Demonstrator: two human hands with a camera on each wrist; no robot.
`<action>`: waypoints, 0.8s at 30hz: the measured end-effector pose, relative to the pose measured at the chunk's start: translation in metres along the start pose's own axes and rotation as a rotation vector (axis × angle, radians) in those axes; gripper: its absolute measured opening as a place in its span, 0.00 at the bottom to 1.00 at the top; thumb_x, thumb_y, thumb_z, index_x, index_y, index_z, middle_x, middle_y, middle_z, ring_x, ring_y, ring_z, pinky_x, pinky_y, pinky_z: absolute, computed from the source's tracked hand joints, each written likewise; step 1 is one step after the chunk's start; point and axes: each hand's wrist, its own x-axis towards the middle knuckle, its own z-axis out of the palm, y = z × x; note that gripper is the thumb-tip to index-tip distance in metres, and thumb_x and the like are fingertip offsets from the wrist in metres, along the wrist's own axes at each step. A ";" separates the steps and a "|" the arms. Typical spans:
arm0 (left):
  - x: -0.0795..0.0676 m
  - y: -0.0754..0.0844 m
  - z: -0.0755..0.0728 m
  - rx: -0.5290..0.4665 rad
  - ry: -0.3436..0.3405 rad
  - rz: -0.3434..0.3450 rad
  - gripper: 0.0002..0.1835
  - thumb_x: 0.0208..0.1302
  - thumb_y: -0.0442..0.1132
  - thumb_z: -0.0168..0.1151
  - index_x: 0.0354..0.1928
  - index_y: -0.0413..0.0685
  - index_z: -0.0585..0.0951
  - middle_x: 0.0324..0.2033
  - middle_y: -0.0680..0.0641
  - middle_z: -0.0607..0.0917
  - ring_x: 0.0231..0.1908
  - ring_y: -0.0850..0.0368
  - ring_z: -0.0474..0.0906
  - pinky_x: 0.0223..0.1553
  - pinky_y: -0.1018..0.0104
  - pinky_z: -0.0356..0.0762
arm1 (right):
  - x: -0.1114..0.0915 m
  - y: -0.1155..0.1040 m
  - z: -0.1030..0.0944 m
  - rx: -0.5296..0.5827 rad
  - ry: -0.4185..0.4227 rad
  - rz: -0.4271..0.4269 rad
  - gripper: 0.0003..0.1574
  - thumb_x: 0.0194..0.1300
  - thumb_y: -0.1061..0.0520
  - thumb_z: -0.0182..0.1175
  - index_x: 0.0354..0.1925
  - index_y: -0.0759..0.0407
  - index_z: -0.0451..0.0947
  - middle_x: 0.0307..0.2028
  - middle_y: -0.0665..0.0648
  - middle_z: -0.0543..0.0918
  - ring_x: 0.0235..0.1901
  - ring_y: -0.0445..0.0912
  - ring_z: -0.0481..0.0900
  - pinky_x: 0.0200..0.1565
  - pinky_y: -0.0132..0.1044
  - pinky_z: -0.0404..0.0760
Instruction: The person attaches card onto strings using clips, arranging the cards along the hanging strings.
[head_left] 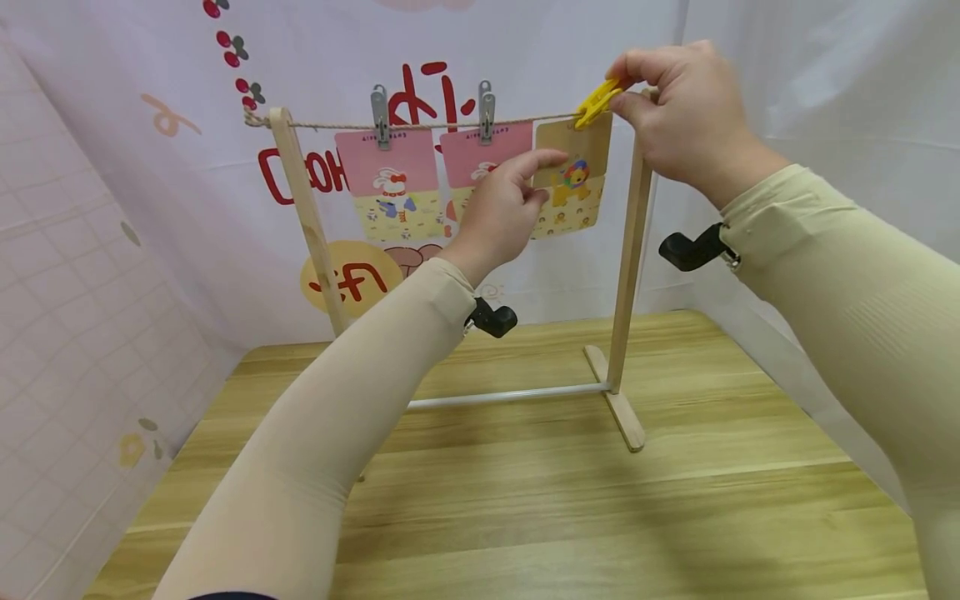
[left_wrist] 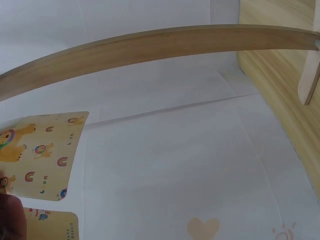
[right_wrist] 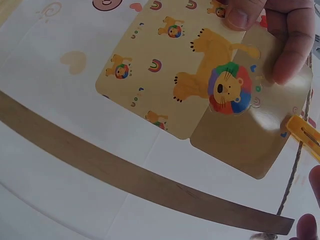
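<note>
In the head view my right hand (head_left: pixel 686 112) pinches a yellow clothespin (head_left: pixel 597 103) between thumb and fingers, its jaws at the rope (head_left: pixel 555 118) over the top edge of a gold lion card (head_left: pixel 576 192). My left hand (head_left: pixel 504 207) holds that card by its left edge, the index finger stretched across its front. Seen from the right wrist, the left thumb (right_wrist: pixel 240 17) lies on the card's front; the fingers behind are hidden. The left wrist view catches the card's lower part (left_wrist: pixel 55 150) and one dark fingertip (left_wrist: pixel 11 217).
Two pink-and-yellow rabbit cards, one at the left (head_left: pixel 390 187) and one mid-rope (head_left: pixel 468 150), hang from a left grey clip (head_left: pixel 381 117) and a right grey clip (head_left: pixel 487 112). Wooden posts (head_left: pixel 632 258) carry the rope above the wood-grain table (head_left: pixel 570 500). A printed white curtain (head_left: pixel 525 33) hangs behind.
</note>
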 end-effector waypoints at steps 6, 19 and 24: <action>0.001 -0.005 0.000 0.038 0.022 0.029 0.24 0.80 0.34 0.57 0.71 0.65 0.78 0.68 0.65 0.79 0.33 0.55 0.73 0.30 0.67 0.71 | 0.000 -0.001 -0.001 -0.025 -0.020 0.006 0.12 0.76 0.53 0.64 0.52 0.53 0.89 0.36 0.29 0.81 0.22 0.35 0.64 0.31 0.30 0.61; 0.004 -0.008 0.004 0.046 0.046 0.077 0.24 0.79 0.32 0.57 0.71 0.61 0.78 0.68 0.61 0.79 0.45 0.61 0.77 0.44 0.71 0.76 | 0.002 -0.005 0.000 -0.064 -0.054 0.021 0.14 0.79 0.53 0.59 0.55 0.53 0.87 0.50 0.52 0.88 0.34 0.35 0.61 0.40 0.30 0.61; 0.005 -0.010 0.005 0.045 0.054 0.077 0.24 0.79 0.32 0.57 0.70 0.62 0.79 0.67 0.62 0.80 0.46 0.62 0.77 0.44 0.71 0.76 | 0.004 -0.007 -0.002 -0.089 -0.087 0.013 0.14 0.80 0.52 0.57 0.55 0.51 0.87 0.50 0.51 0.87 0.23 0.40 0.62 0.28 0.31 0.62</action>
